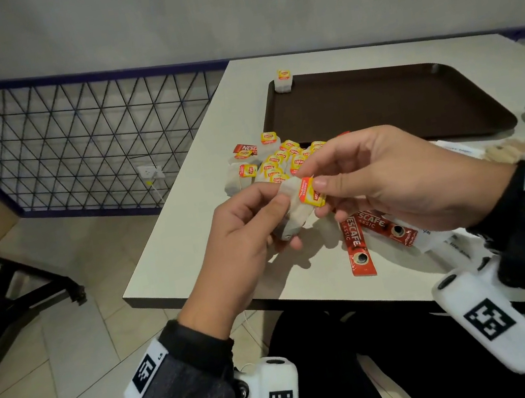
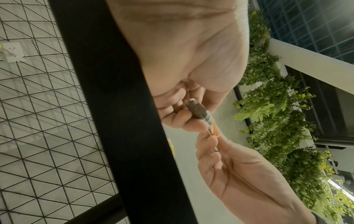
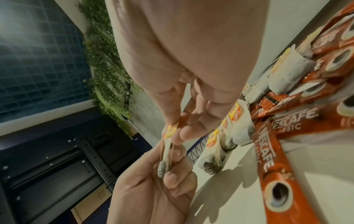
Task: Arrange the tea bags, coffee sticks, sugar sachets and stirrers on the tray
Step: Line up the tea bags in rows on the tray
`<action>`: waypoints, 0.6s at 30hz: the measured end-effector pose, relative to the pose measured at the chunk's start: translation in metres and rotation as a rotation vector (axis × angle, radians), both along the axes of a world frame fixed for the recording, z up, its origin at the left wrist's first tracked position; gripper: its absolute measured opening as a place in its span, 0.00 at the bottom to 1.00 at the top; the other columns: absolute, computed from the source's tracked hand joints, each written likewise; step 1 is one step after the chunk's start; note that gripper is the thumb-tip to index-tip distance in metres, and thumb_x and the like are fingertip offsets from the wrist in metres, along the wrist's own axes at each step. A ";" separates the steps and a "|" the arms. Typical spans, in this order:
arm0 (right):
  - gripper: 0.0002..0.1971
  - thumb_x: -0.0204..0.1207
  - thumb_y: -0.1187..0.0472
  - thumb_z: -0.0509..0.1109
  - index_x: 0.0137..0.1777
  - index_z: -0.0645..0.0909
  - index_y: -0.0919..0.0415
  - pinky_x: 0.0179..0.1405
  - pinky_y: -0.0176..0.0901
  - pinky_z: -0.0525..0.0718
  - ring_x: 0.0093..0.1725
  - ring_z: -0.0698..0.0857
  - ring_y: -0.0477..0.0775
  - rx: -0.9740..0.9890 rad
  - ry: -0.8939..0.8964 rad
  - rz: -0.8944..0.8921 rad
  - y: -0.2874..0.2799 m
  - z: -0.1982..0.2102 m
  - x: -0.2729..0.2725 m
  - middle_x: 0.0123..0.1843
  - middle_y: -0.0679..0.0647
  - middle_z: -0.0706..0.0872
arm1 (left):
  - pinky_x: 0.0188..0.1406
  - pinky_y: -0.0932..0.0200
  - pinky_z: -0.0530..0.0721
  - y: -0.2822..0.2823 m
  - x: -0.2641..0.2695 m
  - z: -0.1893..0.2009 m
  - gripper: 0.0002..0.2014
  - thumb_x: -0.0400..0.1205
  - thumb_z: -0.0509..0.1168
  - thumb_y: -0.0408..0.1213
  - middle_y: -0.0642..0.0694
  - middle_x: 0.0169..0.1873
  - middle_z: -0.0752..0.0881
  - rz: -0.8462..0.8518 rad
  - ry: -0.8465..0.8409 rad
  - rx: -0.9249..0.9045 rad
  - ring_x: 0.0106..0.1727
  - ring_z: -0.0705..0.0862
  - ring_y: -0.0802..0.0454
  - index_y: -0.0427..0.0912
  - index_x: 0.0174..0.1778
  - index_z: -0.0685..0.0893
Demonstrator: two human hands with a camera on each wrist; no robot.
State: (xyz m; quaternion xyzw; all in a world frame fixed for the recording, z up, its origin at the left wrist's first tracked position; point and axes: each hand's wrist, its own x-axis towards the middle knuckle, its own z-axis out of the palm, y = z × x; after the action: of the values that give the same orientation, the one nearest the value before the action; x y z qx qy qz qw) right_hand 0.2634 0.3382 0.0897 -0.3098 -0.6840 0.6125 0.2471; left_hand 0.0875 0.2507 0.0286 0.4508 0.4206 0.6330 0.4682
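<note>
I am barely started: one tea bag [image 1: 283, 81] sits at the far-left corner of the tray [image 1: 377, 103], and the rest of the tray is bare. My left hand [image 1: 242, 233] pinches the pouch of another tea bag [image 1: 295, 207], just in front of the tray, while my right hand [image 1: 386, 178] pinches its yellow tag. The heap of tea bags [image 1: 274, 162], the coffee sticks [image 1: 357, 245] and the stirrers [image 1: 517, 149] lie off the tray; sugar sachets I cannot pick out clearly.
</note>
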 end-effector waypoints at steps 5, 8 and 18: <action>0.15 0.71 0.65 0.77 0.58 0.91 0.57 0.38 0.44 0.85 0.42 0.90 0.56 0.015 0.031 0.016 0.000 0.000 -0.001 0.45 0.59 0.90 | 0.26 0.65 0.78 0.002 -0.003 0.000 0.09 0.79 0.67 0.37 0.46 0.34 0.84 -0.031 -0.039 -0.053 0.33 0.78 0.54 0.48 0.34 0.89; 0.20 0.69 0.66 0.78 0.62 0.89 0.55 0.43 0.45 0.87 0.41 0.90 0.56 -0.007 0.060 0.023 -0.001 0.000 -0.002 0.46 0.59 0.90 | 0.26 0.66 0.76 0.003 -0.004 -0.001 0.10 0.82 0.68 0.36 0.48 0.33 0.83 -0.042 0.015 -0.059 0.31 0.77 0.57 0.47 0.35 0.87; 0.33 0.64 0.61 0.81 0.72 0.81 0.48 0.55 0.57 0.90 0.46 0.94 0.62 0.204 -0.042 -0.019 -0.006 0.005 -0.003 0.49 0.60 0.93 | 0.25 0.65 0.74 0.003 -0.004 -0.001 0.09 0.81 0.65 0.39 0.41 0.32 0.76 -0.070 0.086 -0.058 0.30 0.73 0.54 0.44 0.36 0.85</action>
State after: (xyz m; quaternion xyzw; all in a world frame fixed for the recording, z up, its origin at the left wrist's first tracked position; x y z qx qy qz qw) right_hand 0.2606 0.3325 0.0948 -0.3025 -0.7449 0.5305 0.2687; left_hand 0.0838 0.2542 0.0274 0.4781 0.4425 0.5839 0.4844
